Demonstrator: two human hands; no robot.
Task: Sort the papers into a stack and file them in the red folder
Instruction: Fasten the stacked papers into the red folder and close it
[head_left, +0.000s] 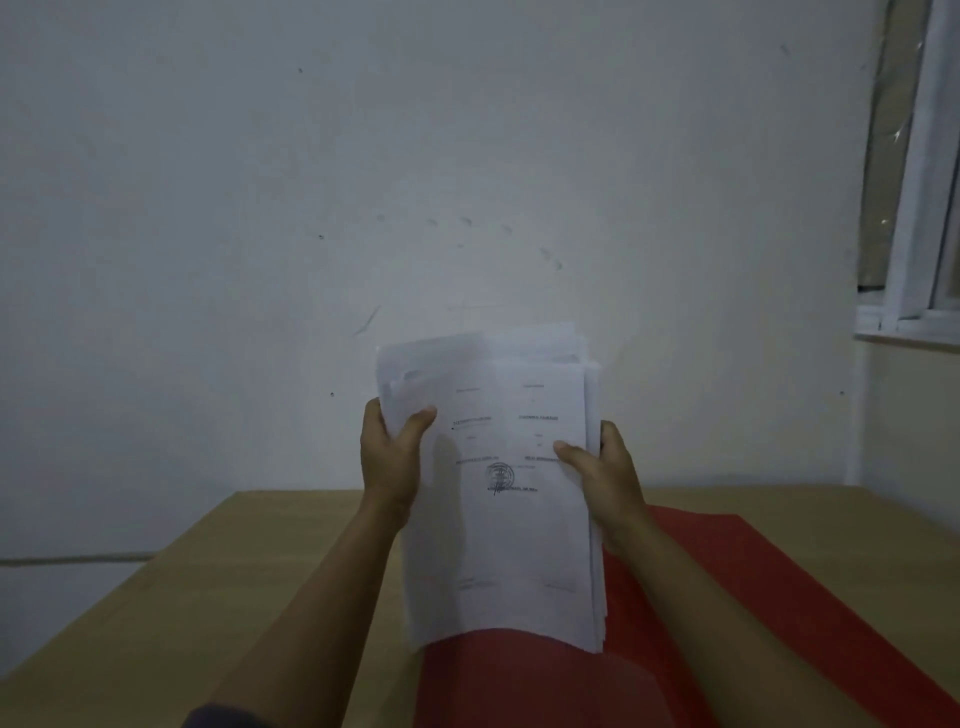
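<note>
A stack of white printed papers (498, 519) stands upright on its lower edge over the red folder (753, 597), which lies flat on the wooden table (182, 587). My left hand (389, 457) grips the stack's left edge, thumb on the front sheet. My right hand (597, 467) grips the right edge the same way. The sheets' top edges are uneven, some poking up and to the left. The front page shows faint text and a round stamp.
A pale wall rises directly behind the table. A white window frame (914, 208) sits at the upper right, with its sill above the table's far right corner. The table's left edge runs diagonally toward the lower left.
</note>
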